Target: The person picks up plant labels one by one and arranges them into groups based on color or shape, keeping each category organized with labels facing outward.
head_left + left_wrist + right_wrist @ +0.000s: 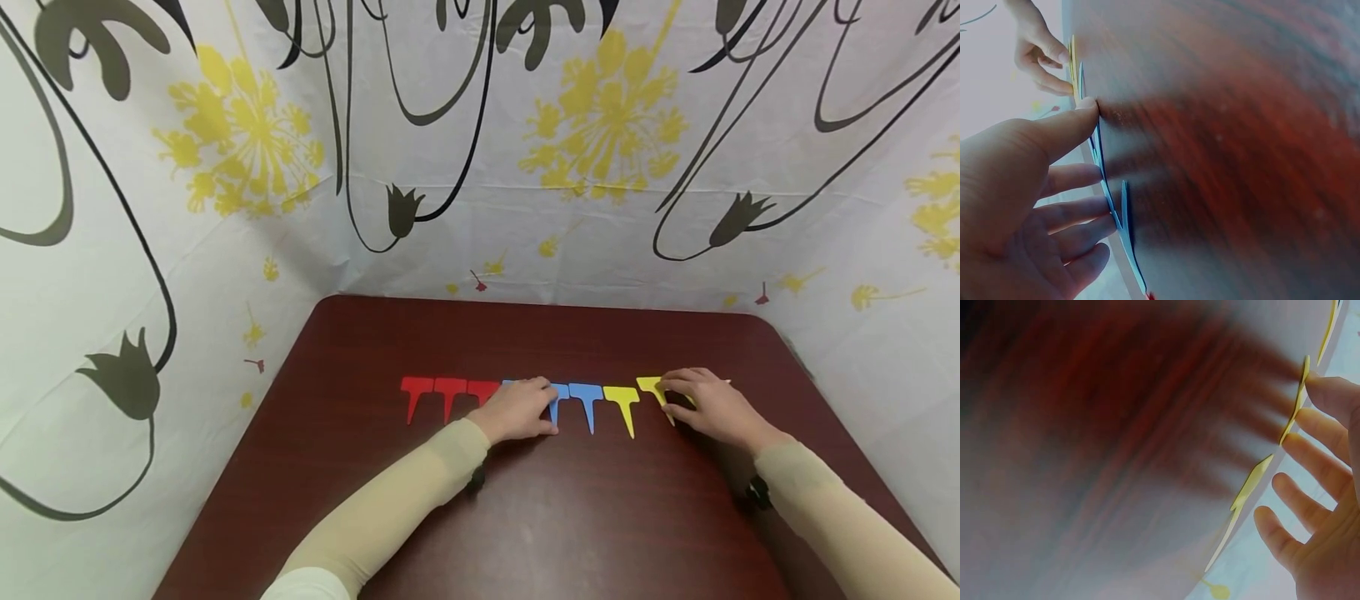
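Note:
T-shaped plant labels lie in a row across the table: red labels (450, 392) at left, blue labels (587, 398) in the middle, yellow labels (621, 400) at right. My left hand (517, 408) reaches over the row, its thumb and fingertips touching a blue label (559, 393); another blue one is mostly hidden beneath the hand. At the right end, my right hand (708, 404) touches a tilted yellow label (651, 384) with thumb and fingertips. In the right wrist view those fingers are nearly straight, and a further yellow label (1252, 481) lies beside them.
The dark red-brown table (540, 533) has rounded far corners. A white cloth (465, 150) with yellow and grey flower prints hangs behind it and along the sides. Both forearms cross the table from its near side.

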`<action>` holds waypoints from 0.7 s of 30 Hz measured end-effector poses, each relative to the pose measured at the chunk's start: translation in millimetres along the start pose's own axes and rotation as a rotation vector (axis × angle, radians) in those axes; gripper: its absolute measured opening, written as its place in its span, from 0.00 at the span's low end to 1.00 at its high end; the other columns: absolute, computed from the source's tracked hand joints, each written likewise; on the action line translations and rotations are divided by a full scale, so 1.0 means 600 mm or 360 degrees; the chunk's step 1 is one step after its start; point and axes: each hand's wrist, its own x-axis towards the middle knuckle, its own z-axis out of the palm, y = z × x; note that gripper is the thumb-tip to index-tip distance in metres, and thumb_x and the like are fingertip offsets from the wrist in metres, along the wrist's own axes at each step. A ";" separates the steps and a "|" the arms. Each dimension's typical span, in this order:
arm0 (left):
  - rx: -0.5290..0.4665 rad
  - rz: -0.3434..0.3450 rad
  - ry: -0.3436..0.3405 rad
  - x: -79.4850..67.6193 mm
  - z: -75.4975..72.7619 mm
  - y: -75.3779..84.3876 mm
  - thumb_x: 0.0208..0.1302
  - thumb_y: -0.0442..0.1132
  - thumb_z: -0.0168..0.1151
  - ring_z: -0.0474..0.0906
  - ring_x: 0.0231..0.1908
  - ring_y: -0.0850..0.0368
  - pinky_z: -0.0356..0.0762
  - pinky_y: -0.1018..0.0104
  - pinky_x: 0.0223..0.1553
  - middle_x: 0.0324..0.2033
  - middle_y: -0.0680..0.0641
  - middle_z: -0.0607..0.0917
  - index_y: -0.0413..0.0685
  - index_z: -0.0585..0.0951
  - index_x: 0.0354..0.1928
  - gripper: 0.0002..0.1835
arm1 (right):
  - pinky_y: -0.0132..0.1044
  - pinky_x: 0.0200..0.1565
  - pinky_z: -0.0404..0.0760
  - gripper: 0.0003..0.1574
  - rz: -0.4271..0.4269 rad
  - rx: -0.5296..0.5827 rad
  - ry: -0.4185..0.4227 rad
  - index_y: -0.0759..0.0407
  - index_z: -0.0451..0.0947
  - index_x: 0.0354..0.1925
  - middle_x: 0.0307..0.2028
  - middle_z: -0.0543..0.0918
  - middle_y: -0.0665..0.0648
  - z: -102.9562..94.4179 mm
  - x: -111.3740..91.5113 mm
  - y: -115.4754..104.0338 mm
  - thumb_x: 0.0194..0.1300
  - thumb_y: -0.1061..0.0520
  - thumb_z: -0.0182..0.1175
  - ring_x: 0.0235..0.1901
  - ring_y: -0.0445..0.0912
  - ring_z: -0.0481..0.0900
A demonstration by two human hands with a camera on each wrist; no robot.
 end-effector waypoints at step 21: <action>-0.0119 -0.0026 0.0019 -0.001 0.003 -0.008 0.64 0.63 0.65 0.76 0.59 0.56 0.76 0.60 0.58 0.67 0.50 0.74 0.55 0.75 0.68 0.35 | 0.63 0.53 0.75 0.26 -0.0062 -0.0010 0.0037 0.56 0.83 0.57 0.57 0.79 0.59 0.001 -0.014 -0.013 0.63 0.49 0.71 0.59 0.59 0.72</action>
